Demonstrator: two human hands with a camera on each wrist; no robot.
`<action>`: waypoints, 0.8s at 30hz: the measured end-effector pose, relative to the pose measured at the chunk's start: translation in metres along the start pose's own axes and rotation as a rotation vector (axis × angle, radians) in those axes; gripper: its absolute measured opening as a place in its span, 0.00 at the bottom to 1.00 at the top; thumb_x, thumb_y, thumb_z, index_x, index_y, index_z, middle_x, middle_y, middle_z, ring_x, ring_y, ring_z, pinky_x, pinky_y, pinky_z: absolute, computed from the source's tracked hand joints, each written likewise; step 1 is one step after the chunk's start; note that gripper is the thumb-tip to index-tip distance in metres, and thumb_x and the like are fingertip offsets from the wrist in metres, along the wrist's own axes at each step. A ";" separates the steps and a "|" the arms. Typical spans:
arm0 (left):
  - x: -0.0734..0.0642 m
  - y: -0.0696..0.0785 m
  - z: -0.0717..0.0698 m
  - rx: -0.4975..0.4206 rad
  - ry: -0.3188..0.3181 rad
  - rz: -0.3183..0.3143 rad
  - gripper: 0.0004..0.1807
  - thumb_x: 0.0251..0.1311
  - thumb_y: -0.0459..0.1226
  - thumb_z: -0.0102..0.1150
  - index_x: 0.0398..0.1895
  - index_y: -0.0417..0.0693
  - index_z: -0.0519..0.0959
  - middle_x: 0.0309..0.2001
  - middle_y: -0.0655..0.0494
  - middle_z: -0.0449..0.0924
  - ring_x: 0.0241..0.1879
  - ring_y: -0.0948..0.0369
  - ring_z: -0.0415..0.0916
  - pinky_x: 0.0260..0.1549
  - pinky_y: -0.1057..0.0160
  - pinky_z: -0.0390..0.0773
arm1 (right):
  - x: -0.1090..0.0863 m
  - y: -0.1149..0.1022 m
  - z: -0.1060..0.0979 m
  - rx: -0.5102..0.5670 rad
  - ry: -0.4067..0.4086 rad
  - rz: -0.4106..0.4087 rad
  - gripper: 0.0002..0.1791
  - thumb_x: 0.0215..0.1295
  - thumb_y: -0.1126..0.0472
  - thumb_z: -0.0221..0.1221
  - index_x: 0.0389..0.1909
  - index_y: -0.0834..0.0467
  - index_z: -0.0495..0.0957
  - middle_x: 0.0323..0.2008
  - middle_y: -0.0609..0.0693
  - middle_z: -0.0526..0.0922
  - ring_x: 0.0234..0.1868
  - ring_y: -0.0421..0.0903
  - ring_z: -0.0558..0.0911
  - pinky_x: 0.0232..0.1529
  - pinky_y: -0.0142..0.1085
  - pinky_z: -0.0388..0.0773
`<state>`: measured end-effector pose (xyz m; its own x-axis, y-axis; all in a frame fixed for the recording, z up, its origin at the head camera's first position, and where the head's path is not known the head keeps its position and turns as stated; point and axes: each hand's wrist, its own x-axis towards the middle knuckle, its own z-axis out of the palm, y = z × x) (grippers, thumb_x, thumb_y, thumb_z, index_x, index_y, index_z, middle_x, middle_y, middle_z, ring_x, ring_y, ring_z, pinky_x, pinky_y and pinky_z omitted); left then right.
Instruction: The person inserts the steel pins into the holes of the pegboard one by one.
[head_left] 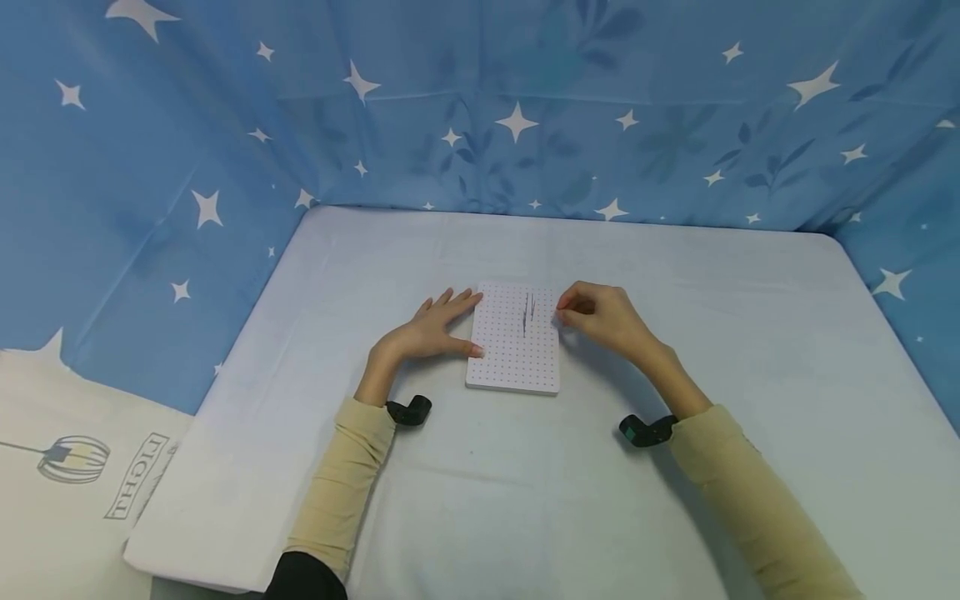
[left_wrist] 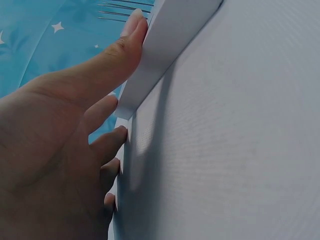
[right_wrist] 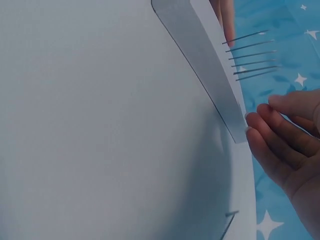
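Note:
A white board point(head_left: 513, 358) with rows of small holes lies on the table, and several thin dark metal pins point(head_left: 525, 315) stand upright in it. The pins point(right_wrist: 252, 52) form a row in the right wrist view. My left hand point(head_left: 431, 331) is spread along the board's left side, thumb and index fingertip touching its edge. Beside the right edge is my right hand point(head_left: 606, 315), thumb and index fingertips brought together, other fingers point(right_wrist: 270, 145) bent with tips at the board's side. Whether a pin is pinched there I cannot tell.
A white cloth point(head_left: 480, 500) covers the table. A thin metal piece point(right_wrist: 230, 220) shows low in the right wrist view. Blue star-patterned curtain point(head_left: 480, 100) stands behind the table, and pale printed fabric point(head_left: 67, 500) hangs at the left. Each wrist carries a black camera point(head_left: 408, 411).

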<state>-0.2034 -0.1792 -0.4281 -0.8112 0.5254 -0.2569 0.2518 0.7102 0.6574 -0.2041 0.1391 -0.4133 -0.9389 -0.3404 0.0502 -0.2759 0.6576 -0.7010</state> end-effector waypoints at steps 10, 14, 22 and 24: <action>0.000 -0.001 0.000 -0.017 -0.001 0.007 0.56 0.60 0.54 0.70 0.85 0.57 0.47 0.85 0.52 0.38 0.84 0.49 0.26 0.79 0.43 0.26 | -0.013 0.011 -0.014 -0.035 0.014 0.005 0.03 0.68 0.64 0.65 0.40 0.58 0.82 0.38 0.54 0.88 0.43 0.53 0.88 0.43 0.42 0.82; 0.001 -0.002 0.001 -0.007 -0.002 0.007 0.56 0.60 0.54 0.69 0.85 0.58 0.47 0.85 0.53 0.38 0.84 0.49 0.26 0.80 0.43 0.26 | -0.017 0.016 -0.019 -0.050 0.018 0.009 0.04 0.68 0.63 0.65 0.40 0.58 0.82 0.38 0.54 0.88 0.44 0.53 0.88 0.40 0.38 0.81; 0.001 -0.001 0.001 -0.003 0.002 0.004 0.56 0.60 0.54 0.71 0.85 0.58 0.47 0.85 0.53 0.38 0.84 0.50 0.26 0.80 0.44 0.26 | -0.024 0.025 -0.028 -0.052 0.023 0.013 0.04 0.69 0.63 0.64 0.42 0.59 0.82 0.38 0.55 0.88 0.42 0.53 0.88 0.36 0.33 0.80; 0.001 -0.001 0.000 -0.005 0.001 0.005 0.56 0.59 0.54 0.71 0.85 0.58 0.47 0.85 0.53 0.38 0.84 0.50 0.26 0.80 0.44 0.26 | -0.025 0.029 -0.030 -0.059 0.022 0.023 0.05 0.70 0.63 0.64 0.42 0.59 0.83 0.38 0.55 0.88 0.42 0.52 0.88 0.36 0.33 0.80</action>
<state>-0.2043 -0.1793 -0.4291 -0.8106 0.5285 -0.2524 0.2533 0.7049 0.6625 -0.1945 0.1866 -0.4132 -0.9493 -0.3105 0.0502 -0.2651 0.7041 -0.6588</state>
